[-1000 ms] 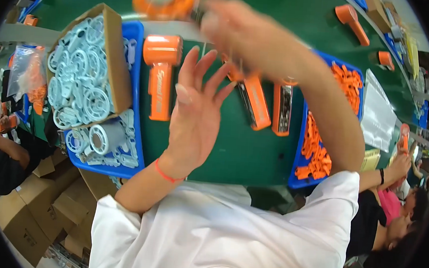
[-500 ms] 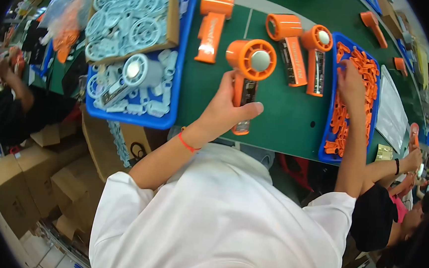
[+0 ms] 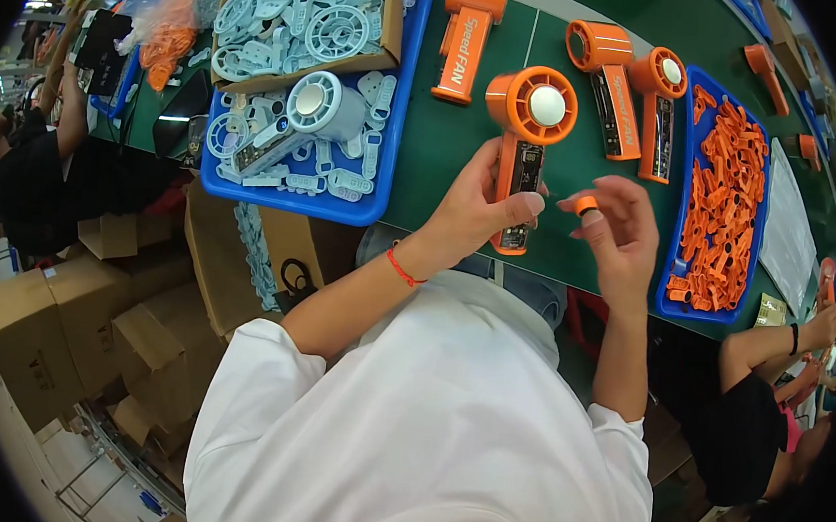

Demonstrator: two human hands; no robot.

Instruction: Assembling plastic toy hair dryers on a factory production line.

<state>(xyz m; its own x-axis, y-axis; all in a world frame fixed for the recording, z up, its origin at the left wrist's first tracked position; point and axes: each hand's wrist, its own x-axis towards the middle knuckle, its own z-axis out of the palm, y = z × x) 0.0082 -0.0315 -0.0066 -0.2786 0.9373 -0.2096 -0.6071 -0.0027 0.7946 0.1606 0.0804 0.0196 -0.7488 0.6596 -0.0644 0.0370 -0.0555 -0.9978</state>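
Note:
In my left hand [image 3: 472,209] is an orange handheld fan [image 3: 534,104], held upright by its handle. The handle's face is off, so a dark circuit board shows. My thumb lies across it, and the fan's round head has a silver disc in the centre. Just right of the handle, my right hand [image 3: 628,239] pinches a small orange plastic piece [image 3: 585,204] between thumb and fingers. Further right, a blue tray [image 3: 677,221] holds many loose orange plastic parts [image 3: 722,210].
More orange fans [image 3: 466,41] [image 3: 609,90] [image 3: 659,113] lie on the green table [image 3: 563,194]. At left, a blue tray [image 3: 291,204] bears pale blue parts and a cardboard box [image 3: 392,26]. Cartons [image 3: 54,333] stand on the floor. Other people sit on both sides.
My right hand has come out of the tray of orange parts and moved left toward the fan, now with a small orange piece. My left hand keeps its hold on the fan.

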